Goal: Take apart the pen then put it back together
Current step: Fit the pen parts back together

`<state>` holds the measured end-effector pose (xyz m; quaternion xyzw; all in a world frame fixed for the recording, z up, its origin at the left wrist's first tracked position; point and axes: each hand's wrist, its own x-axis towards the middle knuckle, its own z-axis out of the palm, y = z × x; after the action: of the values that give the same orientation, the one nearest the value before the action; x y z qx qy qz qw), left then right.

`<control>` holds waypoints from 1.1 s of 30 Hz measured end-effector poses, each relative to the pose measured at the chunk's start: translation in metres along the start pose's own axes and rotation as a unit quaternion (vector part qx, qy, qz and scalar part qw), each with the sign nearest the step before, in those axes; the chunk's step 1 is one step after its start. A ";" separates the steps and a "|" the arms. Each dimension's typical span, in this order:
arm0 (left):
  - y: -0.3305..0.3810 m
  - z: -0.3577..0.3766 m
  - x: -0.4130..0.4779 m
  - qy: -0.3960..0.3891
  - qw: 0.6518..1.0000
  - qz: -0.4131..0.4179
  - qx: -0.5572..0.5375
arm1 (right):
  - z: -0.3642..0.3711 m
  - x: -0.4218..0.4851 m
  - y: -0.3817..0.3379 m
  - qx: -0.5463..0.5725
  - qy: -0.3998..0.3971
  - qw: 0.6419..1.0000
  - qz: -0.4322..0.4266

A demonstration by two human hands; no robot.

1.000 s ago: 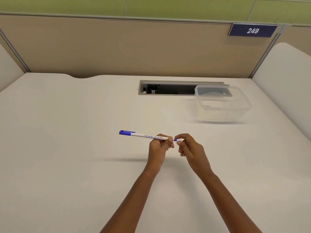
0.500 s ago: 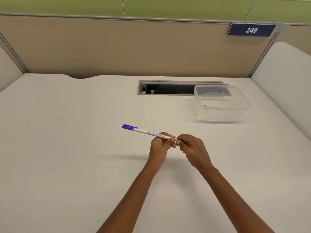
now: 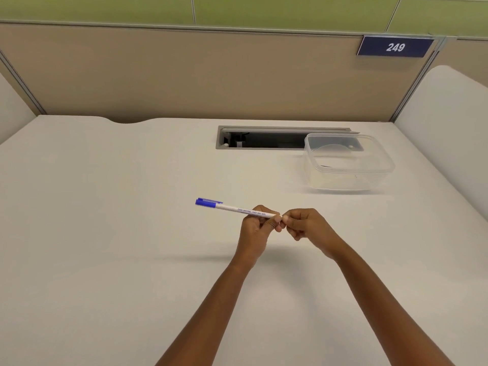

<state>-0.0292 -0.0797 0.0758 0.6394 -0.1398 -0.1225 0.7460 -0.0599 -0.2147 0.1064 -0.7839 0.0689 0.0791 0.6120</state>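
A white-barrelled pen [image 3: 239, 209] with a blue cap was held above the bench [image 3: 105, 233], left hand [image 3: 257, 231] gripping its barrel, right hand [image 3: 307, 228] pinching its end

Left half of the frame: bare desk [image 3: 105, 207] from near edge to far edge, open for a hand to pass.
Centre: both hands held above the desk, left hand [image 3: 257, 229] and right hand [image 3: 309, 228] meeting on a pen [image 3: 237, 208] that juts toward the left.
Lower frame: 2 forearms cross the near desk; bare surface on either side.
Upper centre: open cable slot [image 3: 264, 140] sunk in the desk.
Upper right: clear plastic container [image 3: 348, 165] stands on the desk, overlapping the slot's right end.
Far edge: partition wall [image 3: 211, 75] closes the back.
Right edge: white curved panel [image 3: 449, 128] closes that side.
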 end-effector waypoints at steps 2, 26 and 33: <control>0.000 0.000 0.000 0.026 1.000 0.004 0.000 | 0.005 0.001 0.002 -0.065 0.038 0.996 -0.039; -0.007 -0.005 -0.011 -0.001 1.000 -0.013 -0.003 | 0.019 -0.006 -0.003 0.137 -0.055 0.979 0.139; -0.003 -0.016 -0.012 -0.078 0.992 -0.083 0.052 | 0.022 0.007 -0.010 -0.094 0.114 0.989 0.009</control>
<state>-0.0342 -0.0613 0.0700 0.6754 -0.1505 -0.2258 0.6858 -0.0521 -0.1908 0.1089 -0.8412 0.1375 0.0014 0.5230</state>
